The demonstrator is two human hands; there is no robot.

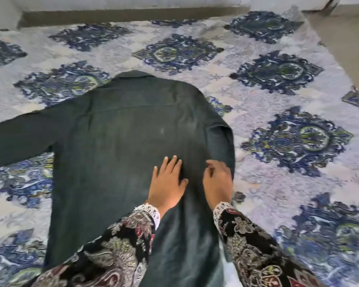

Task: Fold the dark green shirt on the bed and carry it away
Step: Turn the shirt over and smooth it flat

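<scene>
The dark green shirt [120, 141] lies back-side up across the middle of the frame on the bed [288, 104], its collar [134, 73] pointing toward the top of the frame and its hem running off the bottom edge. One sleeve [19, 139] stretches flat out to the left edge of the frame, while the sleeve on the right side [221, 137] is folded in over the body of the shirt, forming a straight edge down the right flank. The bedspread under it is pale with large blue medallion patterns. Both hands come in from the bottom of the frame, in dark paisley sleeves [116, 245] with white lace cuffs. The left hand [167, 181] lies flat and open, palm down, fingers spread, pressing on the shirt's lower back just right of centre. The right hand [218, 181] sits just beside it, on the folded-in right edge of the shirt, with fingers curled loosely downward onto the cloth; whether it pinches the fabric or only rests on it cannot be told. At the top of the frame a wall [112, 3] borders the bed, and bare floor [344, 38] shows in the upper right corner.
</scene>
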